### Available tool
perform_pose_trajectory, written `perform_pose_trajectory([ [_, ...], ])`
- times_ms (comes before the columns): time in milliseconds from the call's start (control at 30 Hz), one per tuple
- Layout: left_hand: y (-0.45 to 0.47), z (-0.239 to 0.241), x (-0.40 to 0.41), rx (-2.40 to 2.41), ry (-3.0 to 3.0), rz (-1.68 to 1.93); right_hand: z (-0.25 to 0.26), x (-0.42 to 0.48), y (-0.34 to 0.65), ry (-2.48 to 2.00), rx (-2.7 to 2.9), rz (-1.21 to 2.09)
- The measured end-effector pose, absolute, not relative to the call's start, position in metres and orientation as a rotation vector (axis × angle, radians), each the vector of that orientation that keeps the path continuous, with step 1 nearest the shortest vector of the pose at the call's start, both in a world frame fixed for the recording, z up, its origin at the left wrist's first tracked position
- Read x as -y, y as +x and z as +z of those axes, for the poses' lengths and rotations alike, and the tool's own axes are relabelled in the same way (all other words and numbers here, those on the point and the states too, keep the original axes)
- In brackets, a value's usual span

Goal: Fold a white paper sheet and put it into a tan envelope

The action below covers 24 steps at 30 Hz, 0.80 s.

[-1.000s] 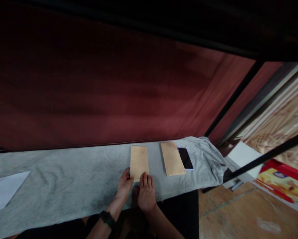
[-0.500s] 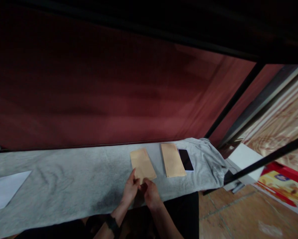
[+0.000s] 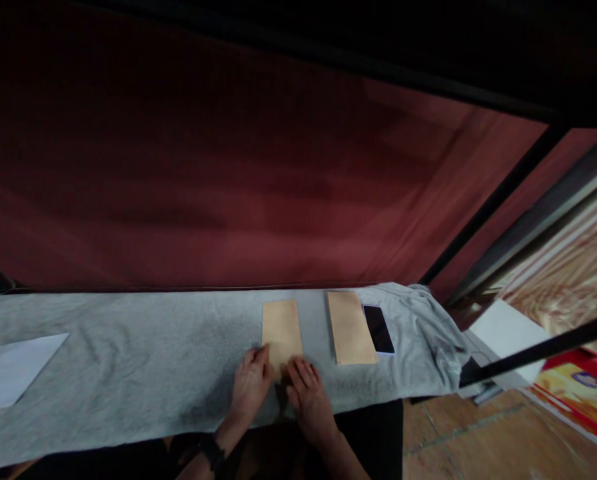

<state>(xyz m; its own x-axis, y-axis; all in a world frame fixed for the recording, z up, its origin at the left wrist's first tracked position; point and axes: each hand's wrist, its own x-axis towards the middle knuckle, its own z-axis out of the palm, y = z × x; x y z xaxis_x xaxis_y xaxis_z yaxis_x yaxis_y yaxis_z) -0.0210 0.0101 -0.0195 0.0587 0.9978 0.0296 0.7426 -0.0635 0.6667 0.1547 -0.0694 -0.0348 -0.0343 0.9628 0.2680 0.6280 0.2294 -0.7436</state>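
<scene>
A tan paper envelope lies lengthwise on the grey cloth in front of me. My left hand rests flat on the cloth with its fingertips on the envelope's near left corner. Beside it, my right hand lies with fingers stretched out, touching the near right edge of the same envelope. Neither hand grips anything. A black band sits on my left wrist.
A second tan envelope lies to the right, with a dark phone beside it. A white sheet sits at the far left. A dark red curtain hangs behind. The cloth bunches at the table's right end, where a black bar crosses.
The envelope, tilted and pinched between my fingers half a second ago, lies straight again on the cloth. Both hands have flattened onto its near end.
</scene>
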Motion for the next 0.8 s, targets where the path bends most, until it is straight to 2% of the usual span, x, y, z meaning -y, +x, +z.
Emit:
perform_pose_trajectory([
  [100, -0.009, -0.025, -0.02, -1.729, 2.283, 0.685, -0.046, 0.073, 0.154, -1.506, 2.038, 0.15],
  [200, 0.01, -0.035, -0.046, -1.622, 2.569, 0.503, -0.05, 0.074, 0.151, -1.53, 2.096, 0.002],
  [300, 0.027, -0.041, -0.078, -1.619, 2.643, 0.407, -0.047, 0.074, 0.151, -1.542, 2.12, -0.013],
  [533, 0.046, -0.044, -0.137, -1.551, 2.681, 0.431, -0.046, 0.072, 0.151, -1.542, 2.1, -0.017],
  [800, 0.036, -0.045, -0.126, -1.317, 2.782, 0.423, -0.036, 0.072, 0.15, -1.525, 2.07, 0.029],
])
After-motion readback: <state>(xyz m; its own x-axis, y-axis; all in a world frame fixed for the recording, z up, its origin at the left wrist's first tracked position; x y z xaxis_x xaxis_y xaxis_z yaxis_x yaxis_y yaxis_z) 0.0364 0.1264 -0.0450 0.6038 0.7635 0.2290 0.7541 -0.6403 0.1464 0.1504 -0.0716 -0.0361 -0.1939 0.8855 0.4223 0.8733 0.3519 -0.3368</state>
